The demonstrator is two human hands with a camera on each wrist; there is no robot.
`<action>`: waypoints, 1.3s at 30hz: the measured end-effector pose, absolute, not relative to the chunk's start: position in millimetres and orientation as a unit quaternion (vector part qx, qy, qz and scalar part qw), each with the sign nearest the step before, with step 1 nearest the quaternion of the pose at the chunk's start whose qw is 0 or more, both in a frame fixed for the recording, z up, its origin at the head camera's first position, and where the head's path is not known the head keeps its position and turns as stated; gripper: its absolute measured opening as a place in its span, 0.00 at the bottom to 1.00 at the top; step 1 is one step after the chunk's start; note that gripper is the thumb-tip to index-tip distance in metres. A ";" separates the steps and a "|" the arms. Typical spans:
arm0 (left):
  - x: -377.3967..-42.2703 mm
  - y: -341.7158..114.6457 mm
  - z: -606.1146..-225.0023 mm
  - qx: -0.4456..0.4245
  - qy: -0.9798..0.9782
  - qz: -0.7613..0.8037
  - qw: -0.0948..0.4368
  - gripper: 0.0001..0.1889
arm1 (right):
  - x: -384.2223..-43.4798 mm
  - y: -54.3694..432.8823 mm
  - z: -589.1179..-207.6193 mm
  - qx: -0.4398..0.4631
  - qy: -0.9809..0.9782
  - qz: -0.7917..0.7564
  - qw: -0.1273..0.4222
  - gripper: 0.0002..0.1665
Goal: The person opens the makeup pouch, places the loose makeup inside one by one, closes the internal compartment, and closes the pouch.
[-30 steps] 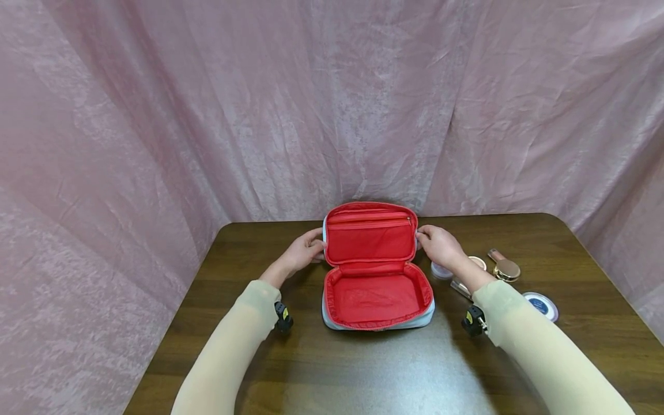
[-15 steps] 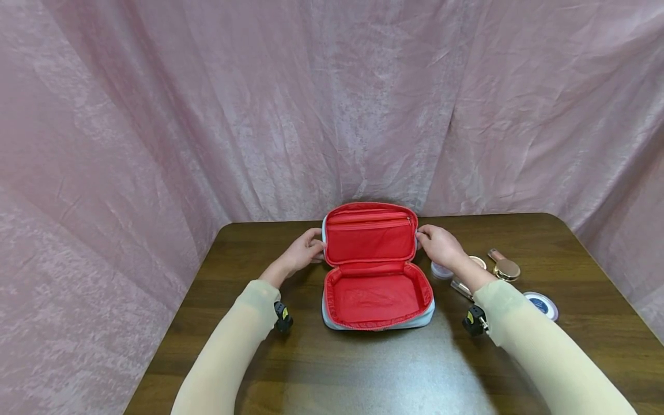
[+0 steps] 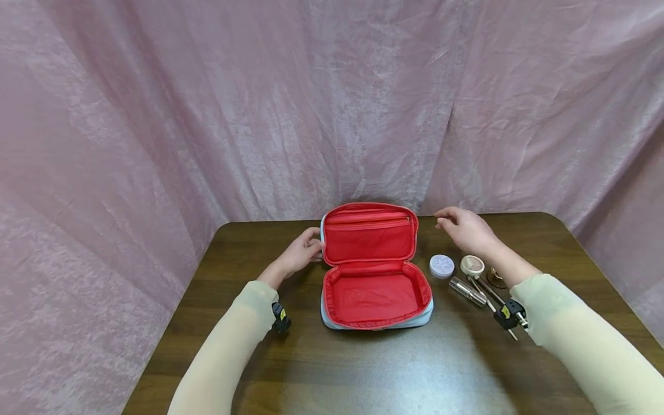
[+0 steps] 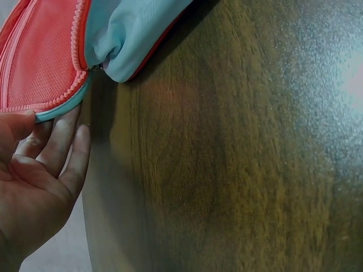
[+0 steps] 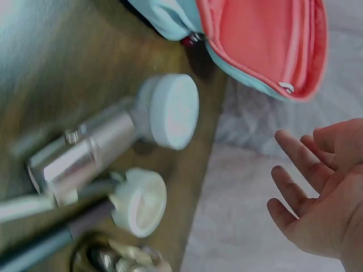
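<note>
A light-blue cosmetic bag [image 3: 378, 297] with a red lining stands unzipped on the table, its lid [image 3: 370, 236] raised at the back. At the lid's left edge, my left hand [image 3: 299, 253] pinches the rim; in the left wrist view the thumb lies on the red side and other fingers go behind the lid [image 4: 42, 68]. My right hand [image 3: 469, 231] is in the air to the right of the lid, apart from it. Its fingers are loosely bent and hold nothing, as the right wrist view shows the hand [image 5: 323, 192] beside the bag [image 5: 255, 39].
Right of the bag lie a round white container [image 3: 442, 266] with a star on its lid, a cream round container [image 3: 472, 266], a silver tube [image 3: 468, 291] and thin brush-like sticks. A gold item [image 3: 496, 279] is partly behind the right forearm. A pink curtain [image 3: 332, 115] hangs behind the table.
My right hand has let go of the lid's right edge and moved right and up, uncovering the containers and the tube. My left hand still grips the lid in nearly the same place.
</note>
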State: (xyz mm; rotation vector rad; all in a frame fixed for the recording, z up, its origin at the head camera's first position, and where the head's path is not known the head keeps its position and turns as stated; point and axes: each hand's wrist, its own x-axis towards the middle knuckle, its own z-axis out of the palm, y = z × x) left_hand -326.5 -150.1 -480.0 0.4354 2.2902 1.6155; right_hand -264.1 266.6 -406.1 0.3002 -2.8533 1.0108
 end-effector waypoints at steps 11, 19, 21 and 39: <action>-325.3 -150.9 -478.1 0.153 0.790 0.573 0.155 0.20 | -229.9 299.0 -389.0 0.127 -0.970 0.191 0.077 0.13; -326.9 -152.0 -477.3 0.157 0.791 0.570 0.156 0.21 | -193.9 309.0 -403.2 0.133 -0.982 0.096 0.089 0.08; -326.9 -152.9 -477.6 0.157 0.790 0.571 0.157 0.21 | -185.3 310.6 -410.0 0.129 -0.984 0.078 0.099 0.06; -324.8 -153.1 -479.6 0.151 0.793 0.570 0.152 0.21 | -167.6 315.9 -464.5 0.156 -0.971 -0.012 0.182 0.15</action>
